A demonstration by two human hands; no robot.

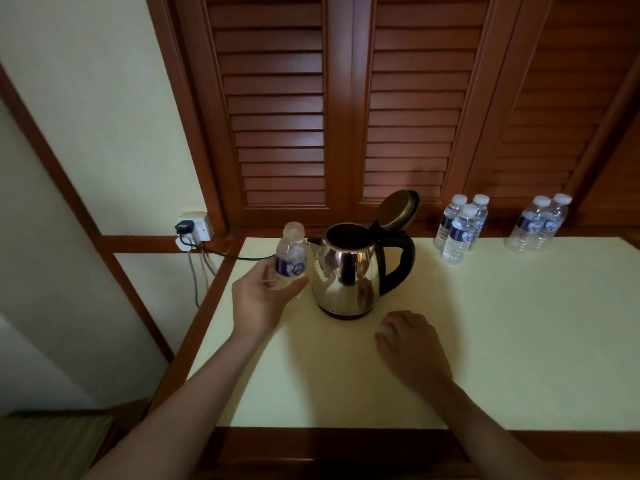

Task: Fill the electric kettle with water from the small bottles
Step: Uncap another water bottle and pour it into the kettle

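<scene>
A steel electric kettle (pixel 346 271) with a black handle stands on the pale tabletop (pixel 485 341), its lid (pixel 396 209) tipped open to the back. My left hand (pixel 259 299) grips a small clear bottle (pixel 291 254) with a blue label, upright and uncapped, just left of the kettle's spout. I cannot tell how much water it holds. My right hand (pixel 412 348) rests knuckles-up on the table in front of the kettle, fingers curled over a small white bottle cap (pixel 383 330).
Three capped small bottles (pixel 460 230) stand at the back right of the kettle, and two more (pixel 540 223) farther right. The kettle's black cord (pixel 225 252) runs left to a wall socket (pixel 194 226). Louvered wooden doors (pixel 346 116) rise behind the table.
</scene>
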